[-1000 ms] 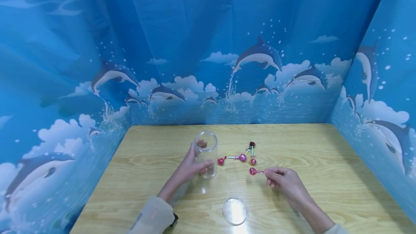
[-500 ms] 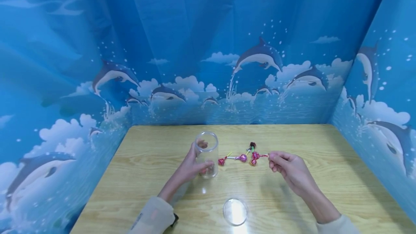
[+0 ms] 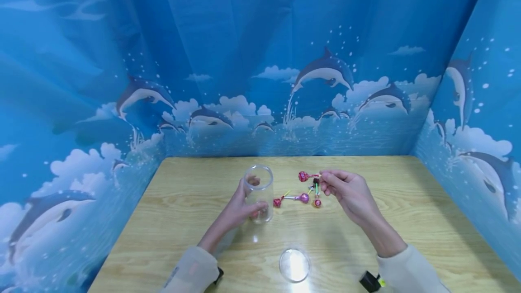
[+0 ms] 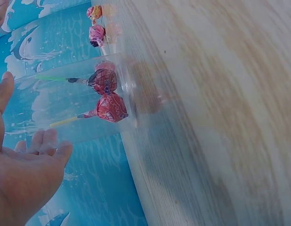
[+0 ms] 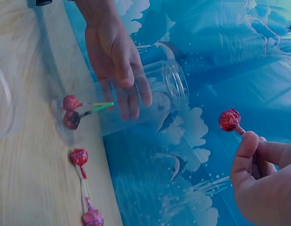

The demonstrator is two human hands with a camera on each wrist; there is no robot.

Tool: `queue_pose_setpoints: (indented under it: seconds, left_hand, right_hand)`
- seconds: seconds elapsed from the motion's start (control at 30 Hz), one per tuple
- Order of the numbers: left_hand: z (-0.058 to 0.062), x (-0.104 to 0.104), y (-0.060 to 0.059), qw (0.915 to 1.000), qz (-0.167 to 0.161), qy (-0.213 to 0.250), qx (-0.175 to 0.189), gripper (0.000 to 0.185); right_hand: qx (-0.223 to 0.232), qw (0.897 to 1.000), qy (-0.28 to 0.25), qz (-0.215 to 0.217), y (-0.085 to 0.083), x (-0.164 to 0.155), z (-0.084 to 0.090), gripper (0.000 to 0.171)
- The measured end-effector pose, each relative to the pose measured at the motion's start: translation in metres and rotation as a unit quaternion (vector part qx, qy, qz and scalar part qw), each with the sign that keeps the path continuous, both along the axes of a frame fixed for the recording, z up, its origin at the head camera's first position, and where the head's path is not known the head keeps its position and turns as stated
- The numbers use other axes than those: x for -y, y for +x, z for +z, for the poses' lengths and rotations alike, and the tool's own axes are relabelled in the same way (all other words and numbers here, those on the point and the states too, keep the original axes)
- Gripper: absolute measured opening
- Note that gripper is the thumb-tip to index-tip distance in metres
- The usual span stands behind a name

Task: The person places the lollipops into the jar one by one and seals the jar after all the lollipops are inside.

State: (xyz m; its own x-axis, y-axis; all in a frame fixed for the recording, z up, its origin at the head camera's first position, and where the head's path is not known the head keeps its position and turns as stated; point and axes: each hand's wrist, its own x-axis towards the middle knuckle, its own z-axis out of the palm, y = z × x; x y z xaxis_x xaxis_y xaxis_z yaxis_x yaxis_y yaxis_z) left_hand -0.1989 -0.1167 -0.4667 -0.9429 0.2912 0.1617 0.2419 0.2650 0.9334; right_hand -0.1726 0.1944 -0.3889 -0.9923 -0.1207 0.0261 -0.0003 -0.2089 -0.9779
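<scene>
My left hand (image 3: 234, 211) grips an upright clear jar (image 3: 262, 193) round its side, the jar standing on the table with its mouth uncovered. Inside lie two lollipops, a red one (image 4: 111, 107) on a yellow stick and a darker one (image 5: 72, 120) on a green stick. Between thumb and fingers, my right hand (image 3: 350, 193) pinches the stick of a red lollipop (image 3: 303, 176), held in the air right of the jar's rim. Below it on the table are a red lollipop (image 3: 277, 202), a purple one (image 3: 304, 198), an orange-red one (image 3: 317, 203) and a dark one, partly hidden.
A round clear lid (image 3: 294, 266) lies flat on the wooden table (image 3: 183, 193), in front of the jar. A blue dolphin-print curtain (image 3: 228, 80) closes off the back and both sides. Black straps or devices sit at both wrists, the right one (image 3: 369, 281) showing near the sleeve.
My right hand has lifted the red lollipop from the near side of the pile, moving it away from me and then left towards the jar. The left hand and jar stay still.
</scene>
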Motion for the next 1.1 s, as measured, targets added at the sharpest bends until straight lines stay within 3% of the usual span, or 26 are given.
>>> queue_pose_setpoints:
  seconds: [0.4, 0.8, 1.1]
  left_hand:
    - [0.002, -0.001, -0.001, 1.0, 0.001, 0.005, 0.002, 0.083]
    - [0.0, -0.002, -0.004, 0.9998, -0.007, 0.019, -0.008, 0.081]
    - [-0.003, -0.001, -0.003, 0.9998, -0.008, 0.02, -0.004, 0.082]
  right_hand:
    - [-0.017, 0.999, -0.04, 0.028, -0.023, 0.042, 0.012, 0.018]
    - [-0.024, 0.997, -0.042, 0.054, -0.039, 0.08, 0.015, 0.015]
    - [-0.016, 0.997, -0.035, 0.06, -0.046, 0.097, 0.015, 0.026]
